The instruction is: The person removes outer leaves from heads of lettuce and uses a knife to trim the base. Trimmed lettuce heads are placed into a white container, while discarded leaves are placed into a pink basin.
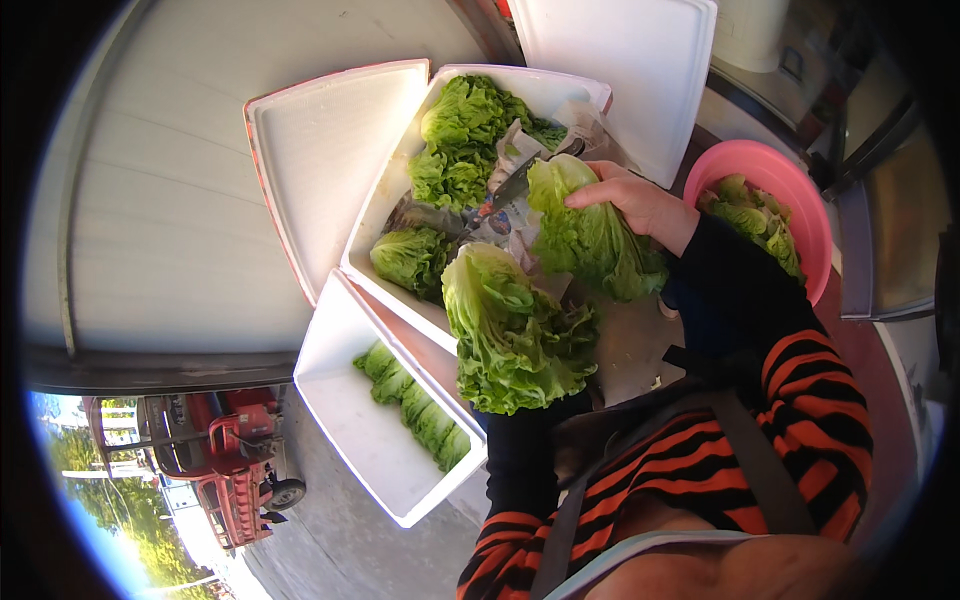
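Observation:
A leafy green lettuce piece (592,232) is in my right hand (637,199), with the thumb across its pale upper part. My left hand is hidden beneath a large lettuce head (517,330), which it holds up at the end of the dark sleeve. Beyond them, a white foam box (397,172) contains more lettuce (465,127), a smaller head (409,259) and crumpled printed paper (517,225). A knife (517,182) shows just left of the right-hand lettuce; whether my fingers touch its handle is hidden.
Another foam box (337,367) at the lower left contains a row of lettuce (412,401). A pink basin (814,217) with leaves stands at the right. White foam lids (337,165) lean beside the main box. A red vehicle (232,457) stands farther off.

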A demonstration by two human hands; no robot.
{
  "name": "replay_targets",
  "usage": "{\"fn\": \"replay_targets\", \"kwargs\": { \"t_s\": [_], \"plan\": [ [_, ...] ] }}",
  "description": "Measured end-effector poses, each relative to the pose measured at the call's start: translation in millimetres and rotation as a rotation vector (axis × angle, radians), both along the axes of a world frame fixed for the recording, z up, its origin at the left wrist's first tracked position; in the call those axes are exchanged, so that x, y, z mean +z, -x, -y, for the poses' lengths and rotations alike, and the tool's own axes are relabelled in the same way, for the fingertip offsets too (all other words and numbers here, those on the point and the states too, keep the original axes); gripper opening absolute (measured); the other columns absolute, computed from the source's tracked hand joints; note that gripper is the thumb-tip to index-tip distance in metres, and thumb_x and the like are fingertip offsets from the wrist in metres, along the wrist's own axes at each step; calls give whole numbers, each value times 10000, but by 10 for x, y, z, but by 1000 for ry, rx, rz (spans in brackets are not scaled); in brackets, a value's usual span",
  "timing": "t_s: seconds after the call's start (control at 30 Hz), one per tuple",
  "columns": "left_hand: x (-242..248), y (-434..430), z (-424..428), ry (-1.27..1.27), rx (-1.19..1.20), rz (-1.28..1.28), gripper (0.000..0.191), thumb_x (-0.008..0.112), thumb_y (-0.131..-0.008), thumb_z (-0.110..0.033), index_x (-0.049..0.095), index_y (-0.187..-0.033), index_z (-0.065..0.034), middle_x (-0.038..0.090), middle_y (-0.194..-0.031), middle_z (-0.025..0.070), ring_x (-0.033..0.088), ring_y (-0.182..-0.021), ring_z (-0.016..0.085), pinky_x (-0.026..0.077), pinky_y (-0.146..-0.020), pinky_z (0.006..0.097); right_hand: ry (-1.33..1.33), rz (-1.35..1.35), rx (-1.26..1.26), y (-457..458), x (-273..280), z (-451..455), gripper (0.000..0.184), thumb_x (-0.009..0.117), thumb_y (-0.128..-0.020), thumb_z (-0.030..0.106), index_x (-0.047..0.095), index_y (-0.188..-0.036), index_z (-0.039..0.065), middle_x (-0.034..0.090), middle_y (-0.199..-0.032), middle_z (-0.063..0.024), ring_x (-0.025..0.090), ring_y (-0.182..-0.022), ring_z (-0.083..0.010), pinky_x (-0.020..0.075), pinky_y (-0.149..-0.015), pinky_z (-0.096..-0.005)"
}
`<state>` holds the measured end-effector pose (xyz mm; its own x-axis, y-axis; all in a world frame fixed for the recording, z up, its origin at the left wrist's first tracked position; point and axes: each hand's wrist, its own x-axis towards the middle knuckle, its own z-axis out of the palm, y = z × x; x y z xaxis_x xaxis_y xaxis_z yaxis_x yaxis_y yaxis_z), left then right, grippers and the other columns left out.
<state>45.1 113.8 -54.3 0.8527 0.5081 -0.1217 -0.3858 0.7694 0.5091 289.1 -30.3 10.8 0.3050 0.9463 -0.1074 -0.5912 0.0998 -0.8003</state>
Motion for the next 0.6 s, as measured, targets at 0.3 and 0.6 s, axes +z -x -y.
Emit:
{"fn": "replay_targets", "kwargs": {
  "t_s": [0.3, 0.6],
  "plan": [
    [-22, -25, 16, 26, 35, 83, 583, 429, -1003, -492, 430, -1450, -118, 547, -1341, 145, 559, -1164, 318, 494, -983, 480, 108, 498, -1124, -1294, -524, 1322, 445, 711, -852, 127, 553, -1230, -45, 669, -1103, -148, 677, -944, -229, 561, -807, -352],
    [-56, -84, 49, 29, 44, 143, 635, 404, -990, -557, 454, -1433, -104, 556, -1343, 132, 565, -1167, 318, 484, -999, 477, 1280, 1521, -915, -1089, -1136, 1804, 880, 818, -711, 402, 463, -1405, -5, 565, -1306, -283, 596, -1184, -344, 498, -968, -432]
  ]
}}
